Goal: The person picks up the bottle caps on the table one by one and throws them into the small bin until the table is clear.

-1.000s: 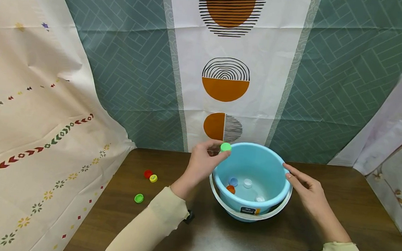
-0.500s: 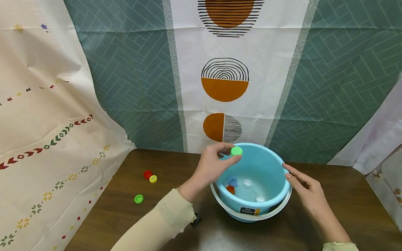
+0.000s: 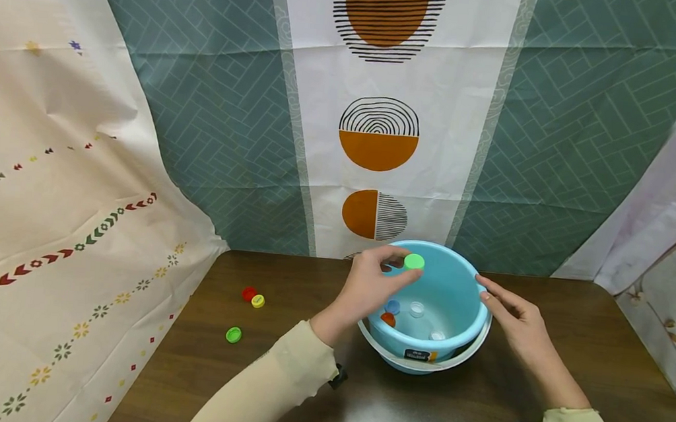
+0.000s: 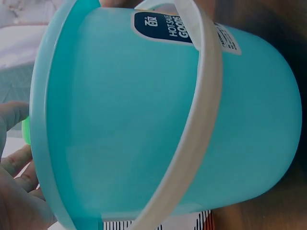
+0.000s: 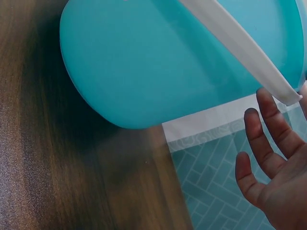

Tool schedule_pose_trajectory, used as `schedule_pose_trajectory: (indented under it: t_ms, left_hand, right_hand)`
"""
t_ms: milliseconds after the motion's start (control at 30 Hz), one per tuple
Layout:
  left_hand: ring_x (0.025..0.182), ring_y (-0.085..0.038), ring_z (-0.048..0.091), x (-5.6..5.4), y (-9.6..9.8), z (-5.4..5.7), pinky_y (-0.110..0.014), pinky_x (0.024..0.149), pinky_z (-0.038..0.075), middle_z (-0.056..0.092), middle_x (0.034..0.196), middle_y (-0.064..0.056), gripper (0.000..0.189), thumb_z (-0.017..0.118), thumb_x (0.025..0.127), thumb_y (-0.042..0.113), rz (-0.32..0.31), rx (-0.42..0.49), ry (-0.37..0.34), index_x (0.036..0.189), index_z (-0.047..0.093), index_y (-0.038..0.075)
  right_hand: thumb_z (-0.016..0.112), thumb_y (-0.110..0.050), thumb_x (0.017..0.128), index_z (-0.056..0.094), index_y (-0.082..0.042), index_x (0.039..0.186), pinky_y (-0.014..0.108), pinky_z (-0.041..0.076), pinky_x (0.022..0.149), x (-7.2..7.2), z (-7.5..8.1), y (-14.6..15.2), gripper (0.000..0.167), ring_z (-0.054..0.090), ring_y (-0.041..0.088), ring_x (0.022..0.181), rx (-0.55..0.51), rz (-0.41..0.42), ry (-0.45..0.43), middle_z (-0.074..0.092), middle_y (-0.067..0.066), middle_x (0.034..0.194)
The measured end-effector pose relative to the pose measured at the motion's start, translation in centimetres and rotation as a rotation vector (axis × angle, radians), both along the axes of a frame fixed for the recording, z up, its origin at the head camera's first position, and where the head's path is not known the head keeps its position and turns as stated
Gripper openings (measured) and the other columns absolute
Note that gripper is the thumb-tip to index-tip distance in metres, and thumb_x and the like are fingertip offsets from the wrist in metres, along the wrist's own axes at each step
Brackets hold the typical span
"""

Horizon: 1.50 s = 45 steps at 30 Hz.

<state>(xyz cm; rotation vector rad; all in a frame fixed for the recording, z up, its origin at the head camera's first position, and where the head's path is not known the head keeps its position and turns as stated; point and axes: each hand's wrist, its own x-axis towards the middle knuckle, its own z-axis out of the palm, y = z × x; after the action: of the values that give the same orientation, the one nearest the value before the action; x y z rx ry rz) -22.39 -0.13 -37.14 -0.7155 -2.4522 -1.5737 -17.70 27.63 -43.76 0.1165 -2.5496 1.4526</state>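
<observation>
My left hand (image 3: 368, 283) pinches a bright green bottle cap (image 3: 414, 262) between thumb and fingers, over the left side of the bucket opening. The light blue bucket (image 3: 423, 343) stands upright on the table, its pale handle (image 4: 211, 72) hanging down around the outside. Inside lie an orange-red cap (image 3: 388, 319), a blue cap (image 3: 393, 307) and clear caps (image 3: 416, 308). My right hand (image 3: 517, 318) holds the bucket's right rim with thumb and forefinger; its other fingers (image 5: 261, 136) extend loosely beside the wall. From the left wrist, the green cap is mostly hidden behind the rim.
On the brown wooden table (image 3: 297, 280), left of the bucket, lie a red cap (image 3: 249, 293), a yellow cap (image 3: 257, 301) and another green cap (image 3: 233, 334). A patterned cloth (image 3: 246, 164) hangs along the table's back edge, with a cream cloth (image 3: 102, 252) at the left.
My left hand has moved right with the green cap, from the bucket's left rim to above its opening. The right hand stays at the rim.
</observation>
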Motion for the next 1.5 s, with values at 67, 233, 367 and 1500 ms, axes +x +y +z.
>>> schedule_pose_trajectory:
  t_ms: [67, 233, 367, 1500]
  left_hand:
    - [0.093, -0.012, 0.062, 0.1, 0.1, 0.1, -0.024, 0.081, 0.050, 0.066, 0.094, 0.014, 0.037, 0.070, 0.079, 0.045, -0.009, 0.001, 0.002, 0.110, 0.067, 0.025]
    - [0.090, -0.009, 0.062, 0.2, 0.4, 0.2, -0.023, 0.081, 0.050, 0.066, 0.091, 0.015, 0.034, 0.070, 0.079, 0.046, -0.013, -0.016, 0.014, 0.107, 0.067, 0.026]
    - [0.090, -0.003, 0.060, 0.3, 0.4, 0.2, -0.024, 0.082, 0.050, 0.066, 0.094, 0.016, 0.035, 0.070, 0.079, 0.047, -0.004, -0.027, 0.001, 0.107, 0.067, 0.027]
    - [0.100, -0.015, 0.060, -0.3, -2.3, 1.7, -0.035, 0.083, 0.053, 0.063, 0.113, 0.013, 0.040, 0.069, 0.078, 0.050, 0.088, 0.073, 0.001, 0.114, 0.063, 0.034]
  right_hand:
    - [0.049, -0.040, 0.096, 0.050, -0.032, 0.134, 0.006, 0.038, 0.085, 0.0, 0.0, 0.0, 0.040, 0.046, -0.015, 0.114, -0.004, 0.003, -0.001, 0.054, -0.006, 0.136]
    - [0.049, -0.039, 0.096, 0.050, -0.031, 0.135, 0.006, 0.038, 0.084, 0.0, 0.0, 0.1, 0.040, 0.046, -0.015, 0.114, -0.007, 0.009, 0.006, 0.054, -0.006, 0.136]
    - [0.049, -0.039, 0.096, 0.051, -0.031, 0.134, 0.005, 0.039, 0.084, -0.1, -0.1, 0.1, 0.040, 0.046, -0.015, 0.113, -0.005, 0.007, 0.008, 0.054, -0.006, 0.135]
    - [0.050, -0.038, 0.095, 0.051, -0.030, 0.134, 0.005, 0.038, 0.084, -0.2, -0.2, 0.2, 0.039, 0.046, -0.015, 0.113, -0.007, 0.005, 0.013, 0.054, -0.005, 0.135]
